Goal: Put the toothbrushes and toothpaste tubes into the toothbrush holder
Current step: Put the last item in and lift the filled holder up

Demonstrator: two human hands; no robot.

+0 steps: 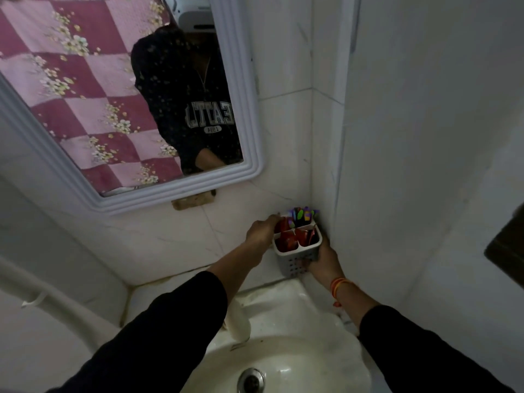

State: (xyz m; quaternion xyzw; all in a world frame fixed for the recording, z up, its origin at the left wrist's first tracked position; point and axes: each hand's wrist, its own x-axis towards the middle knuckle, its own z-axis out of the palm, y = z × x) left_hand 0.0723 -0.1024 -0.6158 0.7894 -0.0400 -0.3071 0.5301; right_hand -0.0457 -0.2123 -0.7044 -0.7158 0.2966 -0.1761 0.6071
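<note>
**Both hands on the toothbrush holder in the corner**

Gripping from below and to the right, the right hand (pixel 324 258) is wrapped around the lower wall of the toothbrush holder (pixel 295 258), fingers closed on its perforated grey side. The left hand (pixel 262 229) rests on the holder's upper left rim, fingers curled over the edge at the red toothpaste tubes (pixel 289 241); whether that grip has actually closed on a tube or only on the rim, I cannot tell.

The holder sits in the corner where the two tiled walls (pixel 411 137) meet, just above the back right edge of the sink (pixel 283 361). It is divided into compartments. The toothpaste tubes stand in the near and left ones, while the toothbrushes (pixel 302 215), with purple, green and yellow handles, stand upright together in the far compartment, closest to the corner.

An orange thread band (pixel 338 287) circles the right wrist, and both arms wear dark sleeves (pixel 170 330). A white-framed mirror (pixel 113 95) hangs on the wall to the left, well apart from the holder. The sink's metal drain (pixel 251 380) shows at the bottom.
</note>
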